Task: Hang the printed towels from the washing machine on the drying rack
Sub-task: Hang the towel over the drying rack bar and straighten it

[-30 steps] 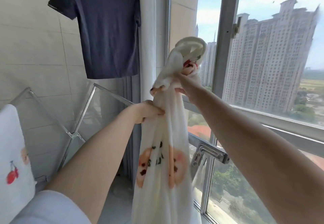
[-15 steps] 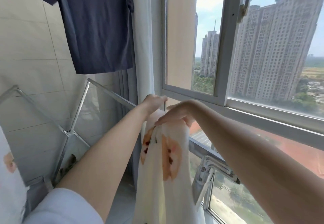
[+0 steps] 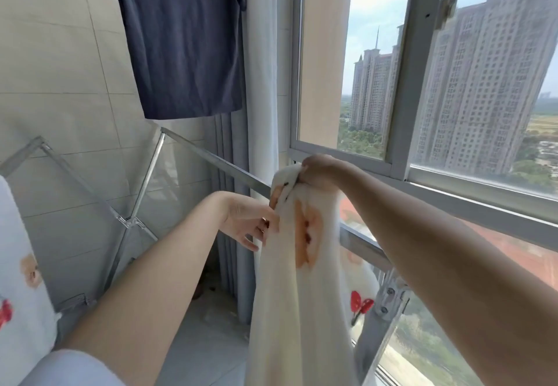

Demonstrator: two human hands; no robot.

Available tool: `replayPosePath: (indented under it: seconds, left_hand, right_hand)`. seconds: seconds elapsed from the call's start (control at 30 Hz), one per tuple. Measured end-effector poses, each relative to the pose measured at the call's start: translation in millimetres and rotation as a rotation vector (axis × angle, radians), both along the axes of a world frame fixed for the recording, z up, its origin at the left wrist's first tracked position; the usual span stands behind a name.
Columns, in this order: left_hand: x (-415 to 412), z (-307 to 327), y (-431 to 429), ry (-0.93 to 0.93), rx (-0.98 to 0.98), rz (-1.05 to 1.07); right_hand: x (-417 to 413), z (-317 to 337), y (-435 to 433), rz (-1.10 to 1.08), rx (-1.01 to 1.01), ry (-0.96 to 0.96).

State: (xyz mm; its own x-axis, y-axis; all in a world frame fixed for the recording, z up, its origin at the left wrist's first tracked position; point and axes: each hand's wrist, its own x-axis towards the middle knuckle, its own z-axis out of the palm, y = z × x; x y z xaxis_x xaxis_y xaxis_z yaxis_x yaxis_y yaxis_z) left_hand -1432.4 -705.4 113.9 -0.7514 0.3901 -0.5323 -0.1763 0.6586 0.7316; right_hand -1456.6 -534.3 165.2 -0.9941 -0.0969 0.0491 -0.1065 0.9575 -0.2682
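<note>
A white printed towel (image 3: 302,310) with orange patches hangs bunched over the far rail of the metal drying rack (image 3: 211,156). My right hand (image 3: 320,171) is shut on its top edge, above the rail. My left hand (image 3: 253,222) pinches the towel's left edge a little lower, some fingers spread. Part of the towel drops behind the rail, where a red cherry print (image 3: 359,304) shows. Another printed towel (image 3: 21,289) hangs on the rack at the far left.
A dark blue T-shirt (image 3: 184,38) hangs above the rack against the tiled wall. A white curtain (image 3: 262,68) stands in the corner. Large windows (image 3: 404,90) run along the right side. The rack's crossed legs (image 3: 133,222) stand at the left.
The towel, held high and bunched a second ago, has come down over the rack's far rail. My left hand slid lower along its left edge; my right hand still grips the top.
</note>
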Motion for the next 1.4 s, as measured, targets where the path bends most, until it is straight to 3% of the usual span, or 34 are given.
replayPosePath:
  seconds: [0.1, 0.2, 0.33, 0.43, 0.5, 0.6, 0.9, 1.03, 1.23, 1.4]
  left_hand:
    - [-2, -5, 1, 0.146, 0.065, 0.129]
    - [-16, 1, -5, 0.443, 0.171, 0.365]
    - [-30, 17, -3, 0.666, 0.304, 0.584]
    - [-33, 18, 4, 0.567, 0.303, 0.511]
    - [-35, 12, 10, 0.581, 0.326, 0.5]
    - [-37, 4, 9, 0.61, 0.38, 0.648]
    - [-58, -4, -23, 0.794, 0.117, 0.934]
    - [-52, -4, -22, 0.736, 0.206, 0.931]
    - [-40, -4, -7, 0.707, 0.313, 0.811]
    - [-43, 9, -10, 0.724, 0.36, 0.793]
  right_hand:
    - [-9, -4, 1, -0.136, -0.414, 0.245]
    - [-16, 2, 3, -0.195, -0.563, 0.274]
    - [-4, 15, 5, -0.192, -0.436, -0.087]
    - [7, 17, -3, -0.086, -0.166, -0.122]
    - [6, 13, -8, -0.046, -0.182, -0.178]
    - [1, 1, -16, 0.017, -0.151, -0.293]
    - [1, 10, 1, 0.019, 0.042, -0.158]
    - [13, 11, 3, -0.036, 0.311, -0.222]
    - [5, -8, -32, 0.147, -0.129, 0.03]
    - [2, -11, -45, 0.202, 0.095, -0.07]
